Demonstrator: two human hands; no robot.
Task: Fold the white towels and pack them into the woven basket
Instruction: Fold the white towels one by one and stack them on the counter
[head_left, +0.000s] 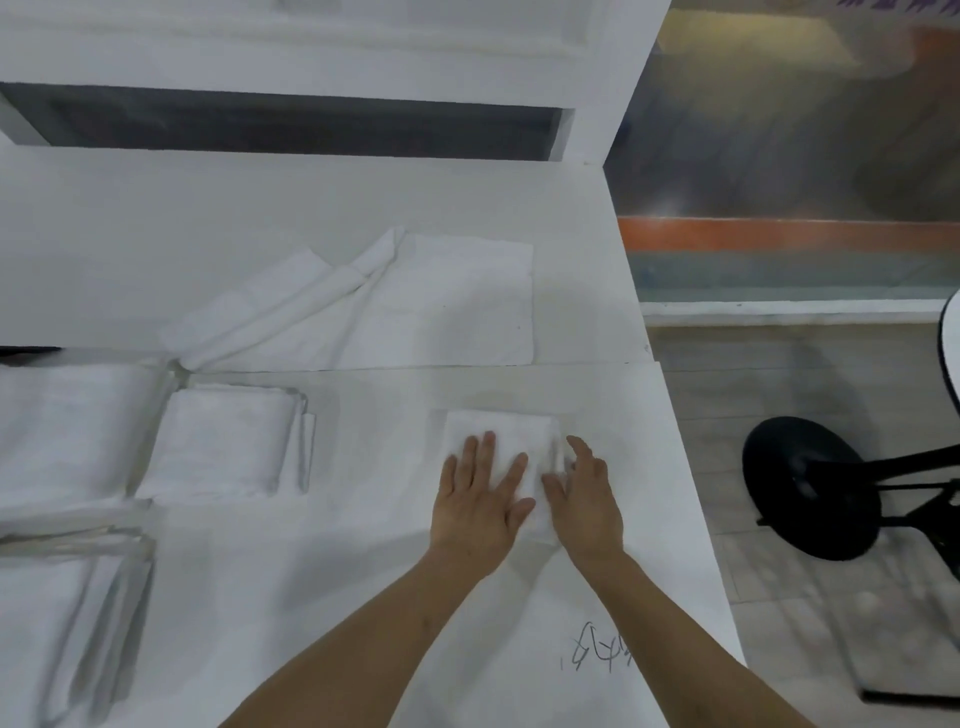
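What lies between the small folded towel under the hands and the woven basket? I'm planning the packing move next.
That cannot be judged: no woven basket shows in this view. Both hands already rest on the small folded towel, the left hand flat on top and the right hand at its right edge, with nothing between them and it.
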